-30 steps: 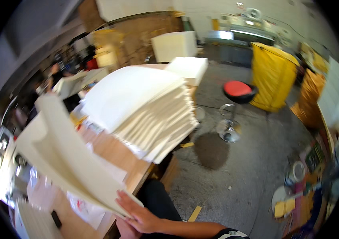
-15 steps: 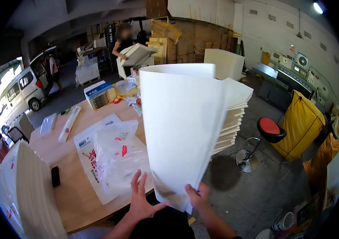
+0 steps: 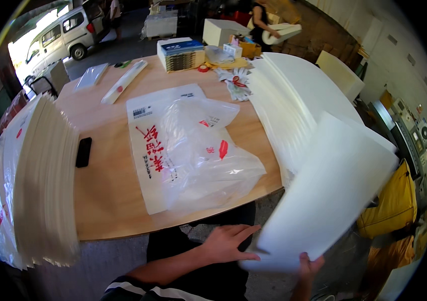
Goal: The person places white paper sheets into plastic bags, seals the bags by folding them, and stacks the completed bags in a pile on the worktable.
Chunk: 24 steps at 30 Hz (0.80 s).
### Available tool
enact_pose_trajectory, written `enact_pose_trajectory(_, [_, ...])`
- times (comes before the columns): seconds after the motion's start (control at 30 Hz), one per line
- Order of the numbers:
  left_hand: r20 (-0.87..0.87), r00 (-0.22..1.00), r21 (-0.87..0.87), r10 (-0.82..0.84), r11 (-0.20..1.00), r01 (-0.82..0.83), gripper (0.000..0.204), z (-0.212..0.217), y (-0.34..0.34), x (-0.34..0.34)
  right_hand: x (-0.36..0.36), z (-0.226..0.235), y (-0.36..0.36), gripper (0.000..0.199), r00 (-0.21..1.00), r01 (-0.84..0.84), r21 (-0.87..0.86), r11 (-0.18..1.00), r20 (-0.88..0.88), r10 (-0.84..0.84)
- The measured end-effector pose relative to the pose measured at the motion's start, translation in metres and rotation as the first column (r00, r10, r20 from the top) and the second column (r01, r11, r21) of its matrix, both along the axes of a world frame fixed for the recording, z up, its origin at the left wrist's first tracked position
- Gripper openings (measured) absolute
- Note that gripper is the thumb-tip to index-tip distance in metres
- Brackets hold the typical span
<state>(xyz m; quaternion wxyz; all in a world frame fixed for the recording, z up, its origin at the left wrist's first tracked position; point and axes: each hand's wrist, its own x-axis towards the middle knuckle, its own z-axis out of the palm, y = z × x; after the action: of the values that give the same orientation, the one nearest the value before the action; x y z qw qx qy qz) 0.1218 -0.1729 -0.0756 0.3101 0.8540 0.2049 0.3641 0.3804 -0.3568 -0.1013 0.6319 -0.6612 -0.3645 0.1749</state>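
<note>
My right hand [image 3: 311, 265] grips the lower right edge of a folded stack of white paper sheets [image 3: 331, 180], which leans over to the right in front of me. My left hand [image 3: 231, 245] is beside the lower left edge of these sheets, thumb and fingers apart; whether the thumb touches the paper cannot be made out. Behind the held sheets rises a large pile of folded white sheets [image 3: 293, 110] on the table's right side. In the middle lies a clear plastic bag [image 3: 198, 155] with red marks, partly over a white printed wrapper [image 3: 146, 188].
A tall plastic-wrapped paper stack [image 3: 48, 180] stands on the left of the wooden table [image 3: 108, 200], beside a black phone [image 3: 83, 152]. Farther back are a white roll [image 3: 125, 83], a blue-topped box stack [image 3: 181, 54] and gloves [image 3: 236, 83]. Another person [image 3: 262, 22] carries a white bundle.
The upright sheets have tilted and moved down to the right with my right hand. My left hand has come toward their lower edge. The view has swung, showing more of the table.
</note>
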Motion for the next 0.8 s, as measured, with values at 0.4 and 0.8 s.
enact_pose_trajectory(0.4, [0.081, 0.773, 0.227, 0.629, 0.744, -0.629, 0.034, 0.039, 0.092, -0.09, 0.005, -0.026, -0.083, 0.025, 0.652, 0.09, -0.529, 0.844, 0.672, 0.352])
enact_pose_trajectory(0.8, [0.019, 0.995, 0.371, 0.098, 0.923, -0.098, 0.036, 0.078, 0.064, 0.012, -0.056, -0.006, 0.056, 0.042, 0.601, 0.023, -0.558, 0.829, 0.671, 0.434])
